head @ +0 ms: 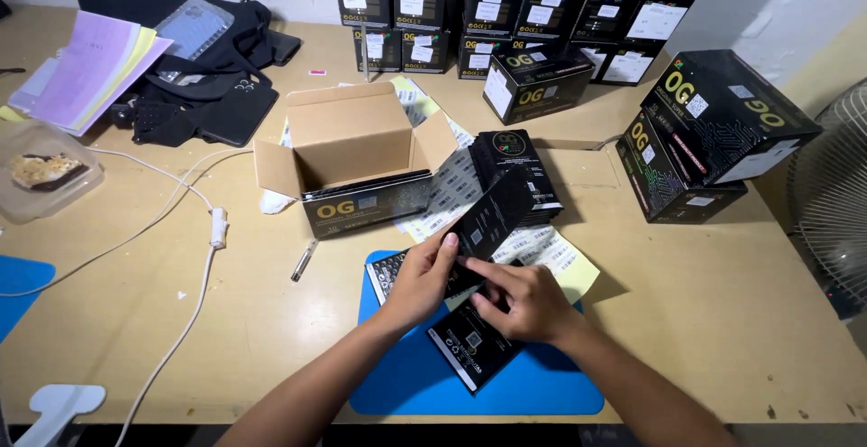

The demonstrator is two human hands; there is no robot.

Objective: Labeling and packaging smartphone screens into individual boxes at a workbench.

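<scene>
My left hand grips a flat black carton, tilted up over a blue mat. My right hand pinches the carton's lower end beside the left thumb. Under both hands lies another flat black package on the mat. Just beyond them sits an open black box with brown cardboard flaps, and a stack of flat black cartons rests on sheets of barcode stickers.
Stacked black boxes line the back wall; two larger ones stand at right. A pen and white cable lie left. Papers, black pouches, a food container, a fan.
</scene>
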